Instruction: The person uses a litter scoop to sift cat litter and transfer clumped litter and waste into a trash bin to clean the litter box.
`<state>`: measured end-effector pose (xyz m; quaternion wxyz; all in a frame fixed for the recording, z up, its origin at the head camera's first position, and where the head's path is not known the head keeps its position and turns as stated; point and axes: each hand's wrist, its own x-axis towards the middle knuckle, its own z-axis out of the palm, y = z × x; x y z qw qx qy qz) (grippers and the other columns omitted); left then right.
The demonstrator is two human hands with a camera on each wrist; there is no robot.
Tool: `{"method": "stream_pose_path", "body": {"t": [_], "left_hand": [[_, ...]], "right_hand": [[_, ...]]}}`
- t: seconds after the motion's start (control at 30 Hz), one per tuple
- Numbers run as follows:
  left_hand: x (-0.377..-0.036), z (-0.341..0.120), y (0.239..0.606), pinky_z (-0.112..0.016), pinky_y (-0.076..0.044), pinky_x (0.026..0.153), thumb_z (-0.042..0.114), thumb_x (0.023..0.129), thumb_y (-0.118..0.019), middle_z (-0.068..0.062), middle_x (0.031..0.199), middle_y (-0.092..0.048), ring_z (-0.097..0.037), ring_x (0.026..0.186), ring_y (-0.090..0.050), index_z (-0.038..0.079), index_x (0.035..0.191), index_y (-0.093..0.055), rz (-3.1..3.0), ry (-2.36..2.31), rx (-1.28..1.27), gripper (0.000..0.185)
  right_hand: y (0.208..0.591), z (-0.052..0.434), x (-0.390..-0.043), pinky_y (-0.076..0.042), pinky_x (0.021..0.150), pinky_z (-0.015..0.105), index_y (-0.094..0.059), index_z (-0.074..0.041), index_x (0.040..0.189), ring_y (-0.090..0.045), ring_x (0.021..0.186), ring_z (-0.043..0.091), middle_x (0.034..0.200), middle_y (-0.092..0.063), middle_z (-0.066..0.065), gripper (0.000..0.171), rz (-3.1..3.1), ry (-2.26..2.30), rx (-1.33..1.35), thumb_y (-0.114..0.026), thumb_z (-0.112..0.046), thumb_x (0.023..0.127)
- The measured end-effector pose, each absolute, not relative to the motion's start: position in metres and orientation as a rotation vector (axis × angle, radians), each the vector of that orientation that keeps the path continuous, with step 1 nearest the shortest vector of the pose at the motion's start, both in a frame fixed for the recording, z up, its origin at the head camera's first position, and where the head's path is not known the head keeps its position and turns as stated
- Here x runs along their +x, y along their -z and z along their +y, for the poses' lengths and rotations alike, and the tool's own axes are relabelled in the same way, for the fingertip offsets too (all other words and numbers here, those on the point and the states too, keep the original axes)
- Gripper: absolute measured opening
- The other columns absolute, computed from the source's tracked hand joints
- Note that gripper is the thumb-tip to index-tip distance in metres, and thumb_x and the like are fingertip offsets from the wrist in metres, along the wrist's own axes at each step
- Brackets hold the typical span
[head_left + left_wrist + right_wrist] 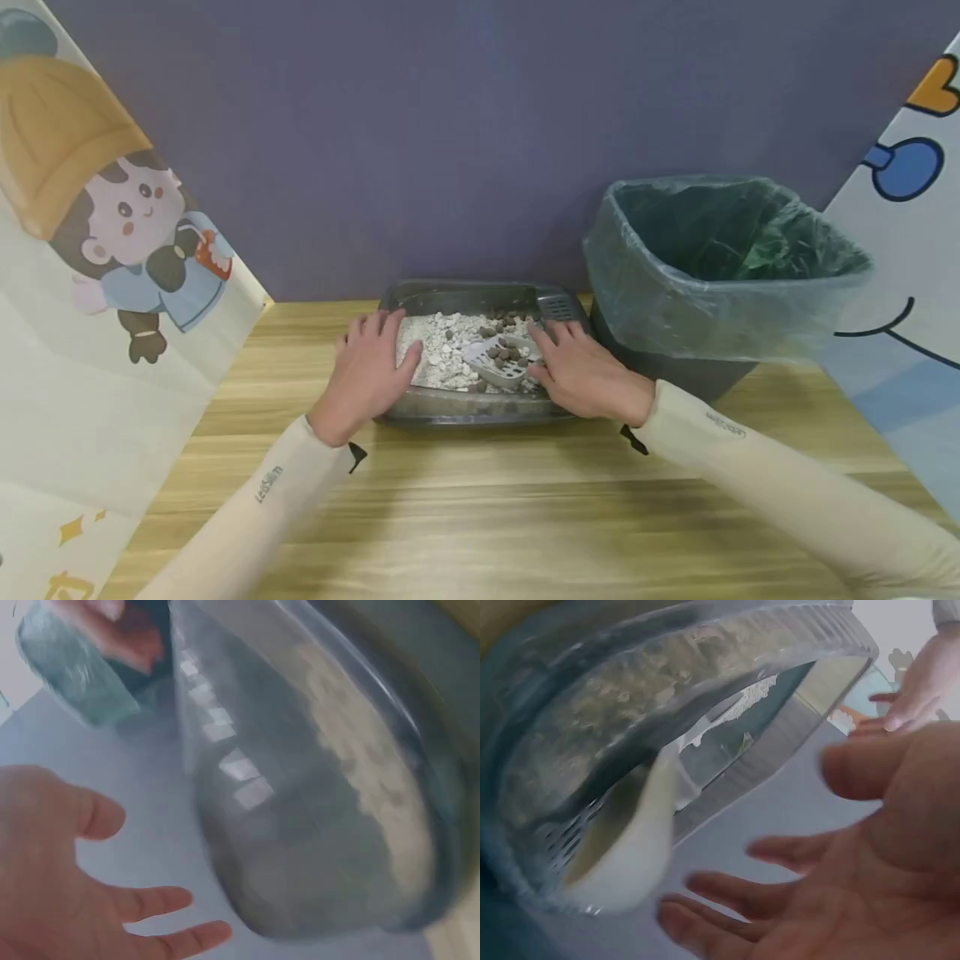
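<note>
Head: slotted scoop (501, 377) of brown clumps (504, 356) lies in litter box (472, 408), left hand (365, 365) spread at box's 9 o'clock, right hand (588, 371) at 3; left wrist: hand splayed at 8; right wrist: hand splayed at 4.

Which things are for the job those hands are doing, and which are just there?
Seem part of the job: white scoop, brown lumps, pale litter, grey tray, probably the lined bin.

Just there: cartoon child, purple wall.
</note>
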<state>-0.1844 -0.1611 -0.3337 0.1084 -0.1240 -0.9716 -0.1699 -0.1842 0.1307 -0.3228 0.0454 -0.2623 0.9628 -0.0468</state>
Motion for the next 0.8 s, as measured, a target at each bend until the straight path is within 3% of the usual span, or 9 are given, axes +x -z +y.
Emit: {"method": "stream_pose_path", "body": {"t": [0.17,0.3,0.47,0.8], "left_hand": [[-0.205,-0.186,0.341,-0.059,-0.026,0.097,0.033,0.1,-0.033,-0.028,0.134,-0.039,-0.046,0.122,-0.032,-0.005,0.138,-0.039,-2.807,0.696,-0.283,0.054],[-0.219,-0.202,0.353,-0.056,-0.025,0.102,0.029,0.101,-0.031,-0.027,0.136,-0.038,-0.046,0.126,-0.031,-0.006,0.138,-0.038,-2.804,0.827,-0.207,0.052],[-0.229,-0.21,0.367,-0.057,-0.026,0.101,0.023,0.101,-0.032,-0.028,0.134,-0.039,-0.045,0.125,-0.034,-0.007,0.138,-0.037,-2.818,0.916,-0.189,0.048],[-0.237,-0.208,0.374,-0.056,-0.026,0.103,0.023,0.102,-0.024,-0.028,0.136,-0.035,-0.042,0.127,-0.032,-0.007,0.141,-0.03,-2.89,0.976,-0.243,0.049]], "right_hand": [[0.326,0.147,-0.177,-0.039,0.088,0.049,-0.043,0.002,0.135,-0.048,0.102,0.038,0.11,-0.051,0.023,0.048,2.933,0.044,-0.815,-0.054,-0.022,0.096],[0.33,0.152,-0.178,-0.043,0.077,0.047,-0.052,0.003,0.118,-0.053,0.084,0.034,0.087,-0.054,0.015,0.032,2.927,0.07,-0.85,-0.061,-0.009,0.089],[0.334,0.15,-0.182,-0.044,0.073,0.045,-0.056,0.002,0.11,-0.054,0.08,0.032,0.085,-0.055,0.013,0.032,2.984,0.121,-0.854,-0.067,-0.002,0.081],[0.321,0.124,-0.191,-0.041,0.062,0.033,-0.065,0.002,0.111,-0.045,0.075,0.021,0.089,-0.049,0.008,0.029,3.296,0.584,-1.055,-0.063,0.007,0.083]]}}
